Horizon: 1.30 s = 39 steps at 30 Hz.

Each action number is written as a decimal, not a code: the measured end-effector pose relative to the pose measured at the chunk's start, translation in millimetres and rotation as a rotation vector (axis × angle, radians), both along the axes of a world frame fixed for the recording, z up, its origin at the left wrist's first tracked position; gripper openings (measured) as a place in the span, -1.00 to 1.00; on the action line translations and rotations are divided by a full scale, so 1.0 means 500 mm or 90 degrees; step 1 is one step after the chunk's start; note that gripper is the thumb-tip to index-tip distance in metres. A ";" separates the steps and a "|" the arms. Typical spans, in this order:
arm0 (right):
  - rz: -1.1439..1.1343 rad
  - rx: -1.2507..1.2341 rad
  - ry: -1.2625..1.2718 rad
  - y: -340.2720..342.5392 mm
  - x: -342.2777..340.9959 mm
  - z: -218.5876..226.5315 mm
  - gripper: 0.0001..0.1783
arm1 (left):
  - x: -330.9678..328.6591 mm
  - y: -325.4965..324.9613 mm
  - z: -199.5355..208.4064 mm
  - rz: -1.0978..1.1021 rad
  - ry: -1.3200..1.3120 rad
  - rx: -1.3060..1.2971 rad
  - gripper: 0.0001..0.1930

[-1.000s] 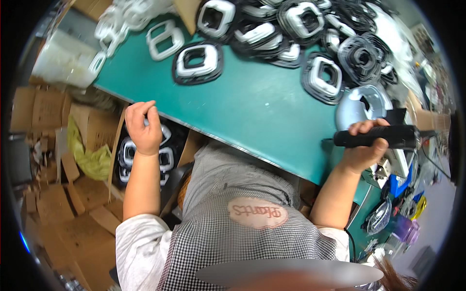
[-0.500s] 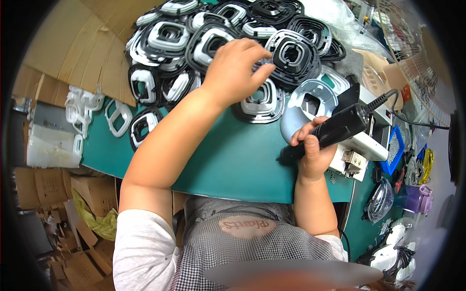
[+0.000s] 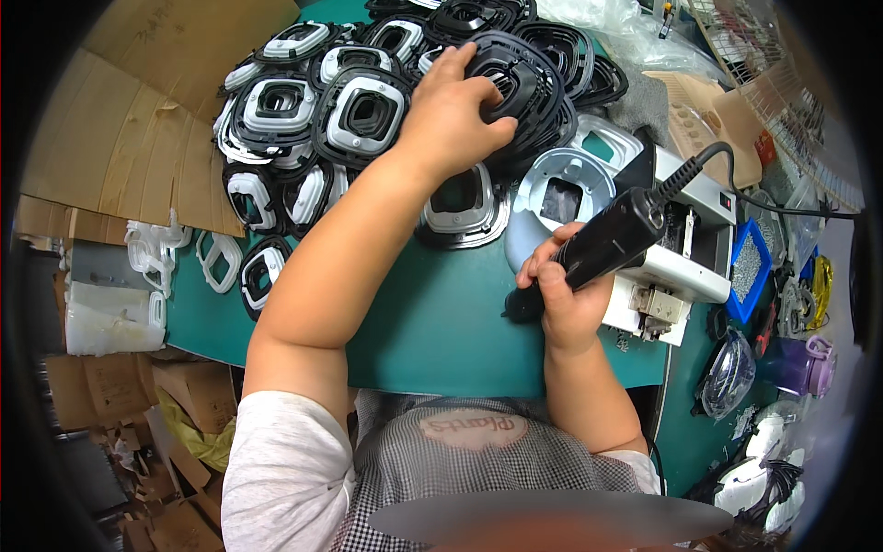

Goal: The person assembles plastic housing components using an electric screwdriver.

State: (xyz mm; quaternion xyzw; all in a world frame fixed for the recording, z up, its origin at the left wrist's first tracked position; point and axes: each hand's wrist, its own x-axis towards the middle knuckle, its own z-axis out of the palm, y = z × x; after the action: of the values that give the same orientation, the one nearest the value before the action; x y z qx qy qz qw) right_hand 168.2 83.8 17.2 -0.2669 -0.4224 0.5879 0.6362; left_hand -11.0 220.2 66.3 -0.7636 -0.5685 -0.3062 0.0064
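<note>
My left hand [image 3: 452, 118] reaches into the pile at the far side of the green table, its fingers and thumb closed on the edge of a black plastic frame [image 3: 526, 85]. That frame tilts up from a stack of similar dark ones. White-and-black square frames [image 3: 363, 110] with rounded corners lie around it, several on top of each other. My right hand [image 3: 572, 308] grips a black corded electric screwdriver [image 3: 614, 237], its tip pointing down and left over the table. Behind the screwdriver sits a light blue round housing [image 3: 526, 207] with a square opening.
A white boxy machine [image 3: 685, 274] stands right of my right hand. The screwdriver's cable [image 3: 731, 166] runs off to the right. Cardboard [image 3: 138, 120] rises at the far left. A blue tray [image 3: 750, 271] of small parts and a purple container [image 3: 796, 366] are at the right.
My left hand has closed on a black frame and tilted it up. In the picture, my right hand with the screwdriver has shifted slightly left and down.
</note>
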 end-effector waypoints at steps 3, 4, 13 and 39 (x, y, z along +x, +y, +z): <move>-0.008 0.011 -0.028 0.001 0.000 -0.001 -0.59 | -0.033 -0.100 0.048 -0.073 0.011 -0.007 -0.74; -0.020 -0.003 -0.014 0.003 0.001 -0.004 -0.59 | -0.048 -0.135 0.059 -0.114 0.031 -0.040 -0.75; -0.074 -0.010 0.015 0.014 0.001 0.005 -0.67 | -0.115 -0.458 0.006 -0.152 0.141 -0.329 -0.66; -0.050 -0.001 -0.020 0.032 0.019 -0.028 -0.67 | -0.589 -0.591 -0.053 0.521 0.137 0.044 -0.78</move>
State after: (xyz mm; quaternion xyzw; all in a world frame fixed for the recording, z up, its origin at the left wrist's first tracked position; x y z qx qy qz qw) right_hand 177.6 99.6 3.3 -0.2934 -0.4209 0.5585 0.6518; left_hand -305.3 -75.5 39.9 -0.5019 -0.8102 -0.2161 0.2123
